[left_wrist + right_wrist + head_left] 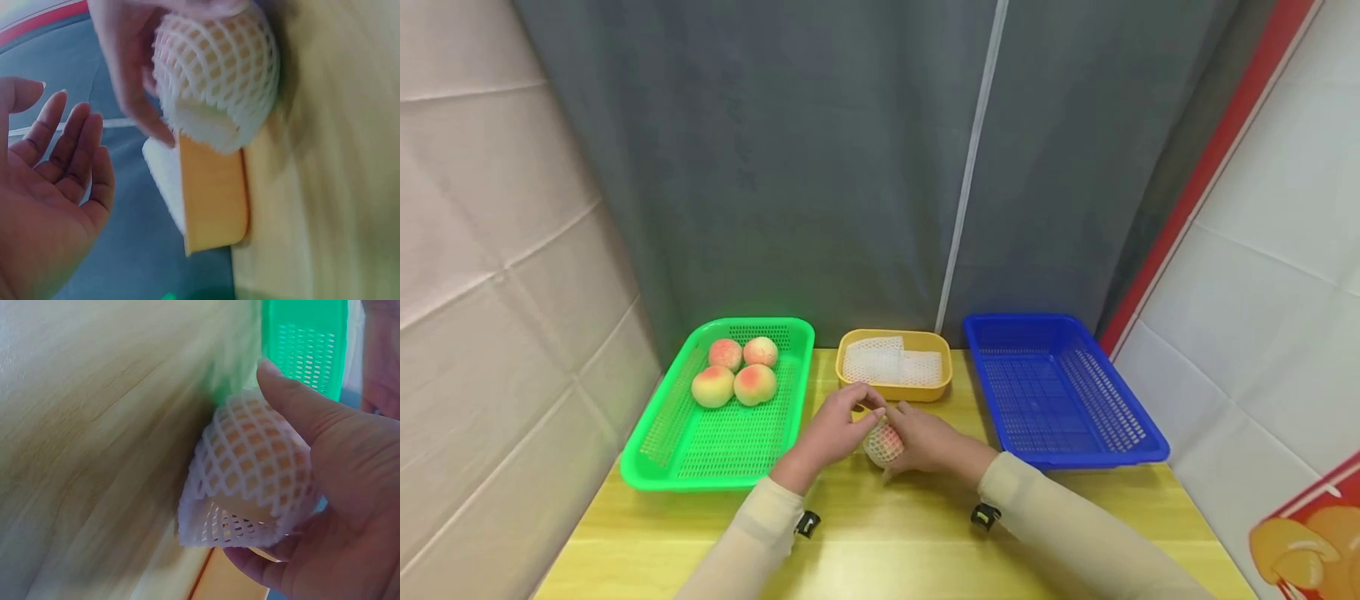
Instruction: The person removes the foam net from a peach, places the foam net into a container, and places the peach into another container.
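Note:
A peach (883, 443) in a white foam net sleeve (247, 447) is close over the wooden table, in front of the yellow basket. My right hand (928, 439) grips it from the right, thumb on one side and fingers curled round the other. In the right wrist view the sleeve's open end gapes past the fruit. My left hand (53, 181) is beside the peach, apart from it, palm facing it and fingers loosely bent with nothing in them.
The green basket (647, 450) at left holds several peaches (755, 384). Foam net sleeves (880, 360) lie in the small yellow basket (895, 392) at the back. A blue basket (1045, 392) stands at right. A grey curtain (812, 167) hangs behind the table (880, 558).

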Demonstrator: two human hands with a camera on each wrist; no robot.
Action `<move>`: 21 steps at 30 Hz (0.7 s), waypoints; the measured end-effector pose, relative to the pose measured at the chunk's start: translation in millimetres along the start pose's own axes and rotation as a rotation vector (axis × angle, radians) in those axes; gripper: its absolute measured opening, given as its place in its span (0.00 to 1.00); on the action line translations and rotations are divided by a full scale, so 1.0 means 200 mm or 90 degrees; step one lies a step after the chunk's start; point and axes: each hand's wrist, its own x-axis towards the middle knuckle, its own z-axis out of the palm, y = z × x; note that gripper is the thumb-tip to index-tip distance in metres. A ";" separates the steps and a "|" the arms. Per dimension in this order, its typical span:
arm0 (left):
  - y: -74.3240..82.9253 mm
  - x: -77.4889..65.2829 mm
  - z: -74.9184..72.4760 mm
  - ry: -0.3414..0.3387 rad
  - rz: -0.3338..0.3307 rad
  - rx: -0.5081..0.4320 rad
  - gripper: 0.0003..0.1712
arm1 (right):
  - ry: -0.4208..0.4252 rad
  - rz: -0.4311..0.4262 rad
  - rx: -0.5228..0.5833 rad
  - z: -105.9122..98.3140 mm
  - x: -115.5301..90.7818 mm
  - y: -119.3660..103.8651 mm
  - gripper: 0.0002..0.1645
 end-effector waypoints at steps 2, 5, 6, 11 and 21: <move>-0.01 -0.01 0.02 -0.006 -0.014 -0.047 0.05 | 0.014 0.003 0.018 -0.01 -0.02 0.00 0.76; -0.02 -0.02 0.04 0.001 -0.035 -0.090 0.07 | 0.040 0.008 0.072 -0.03 -0.05 0.01 0.68; -0.02 -0.02 0.04 0.004 -0.043 -0.100 0.08 | 0.051 0.008 0.092 -0.04 -0.06 0.02 0.65; -0.04 -0.04 0.03 0.030 -0.073 -0.139 0.09 | 0.102 0.008 0.213 -0.10 -0.12 0.04 0.57; -0.05 -0.06 0.04 0.049 -0.140 -0.155 0.09 | 0.132 0.025 0.318 -0.08 -0.20 0.09 0.56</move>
